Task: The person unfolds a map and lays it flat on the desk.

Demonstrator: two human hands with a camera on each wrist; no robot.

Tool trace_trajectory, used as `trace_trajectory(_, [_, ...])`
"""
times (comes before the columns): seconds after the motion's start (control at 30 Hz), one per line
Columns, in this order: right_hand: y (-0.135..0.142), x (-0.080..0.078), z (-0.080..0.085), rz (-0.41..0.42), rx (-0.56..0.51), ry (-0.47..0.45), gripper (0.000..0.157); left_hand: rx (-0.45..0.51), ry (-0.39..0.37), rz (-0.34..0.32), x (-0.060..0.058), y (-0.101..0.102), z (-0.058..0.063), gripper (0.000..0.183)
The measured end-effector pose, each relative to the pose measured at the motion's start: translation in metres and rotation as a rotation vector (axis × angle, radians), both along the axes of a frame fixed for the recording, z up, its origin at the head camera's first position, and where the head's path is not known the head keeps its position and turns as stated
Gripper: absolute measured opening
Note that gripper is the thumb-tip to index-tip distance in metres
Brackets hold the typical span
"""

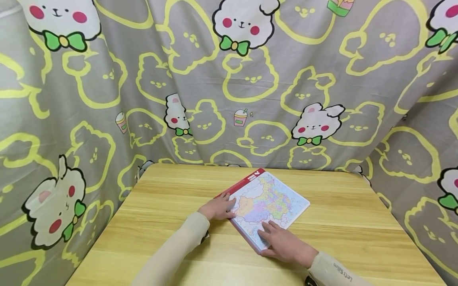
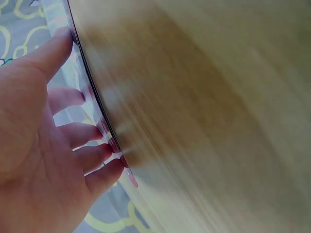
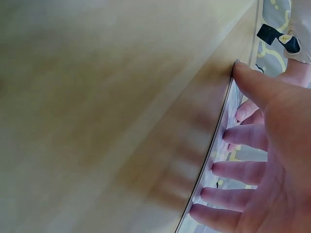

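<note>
A flat board printed with a colourful map (image 1: 264,198) lies at a slant on the wooden table, with a red strip along its upper left edge. My left hand (image 1: 219,206) rests on its left corner. In the left wrist view the thumb (image 2: 63,41) touches the board's edge and the other fingertips touch its face. Over the near corner lies my right hand (image 1: 286,243), its fingertips on the map and the thumb by the edge. Seen from the right wrist, these fingers (image 3: 238,172) are nearly straight and spread. The board's underside is hidden.
The wooden table (image 1: 164,198) reaches back to a grey curtain (image 1: 200,79) with yellow outlines and white cartoon animals. The curtain hangs behind the table and on both sides. Light sleeves (image 1: 175,246) cover both forearms.
</note>
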State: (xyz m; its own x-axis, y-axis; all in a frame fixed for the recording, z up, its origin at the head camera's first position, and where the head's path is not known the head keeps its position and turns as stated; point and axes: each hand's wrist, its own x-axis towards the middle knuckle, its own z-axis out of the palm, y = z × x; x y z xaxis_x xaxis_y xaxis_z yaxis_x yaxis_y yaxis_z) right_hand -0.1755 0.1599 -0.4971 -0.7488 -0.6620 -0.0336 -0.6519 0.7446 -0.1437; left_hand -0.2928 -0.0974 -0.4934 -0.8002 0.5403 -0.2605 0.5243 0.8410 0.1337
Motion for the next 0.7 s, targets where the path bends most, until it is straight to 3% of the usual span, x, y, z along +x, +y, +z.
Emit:
trace_trajectory(0.33, [0.001, 0.0, -0.001, -0.014, 0.007, 0.005, 0.071, -0.034, 0.035, 0.006, 0.007, 0.005, 0.002, 0.068])
trace_trajectory(0.7, [0.005, -0.001, -0.003, -0.033, -0.009, -0.001, 0.072, -0.056, 0.071, -0.052, 0.013, 0.0, 0.001, 0.068])
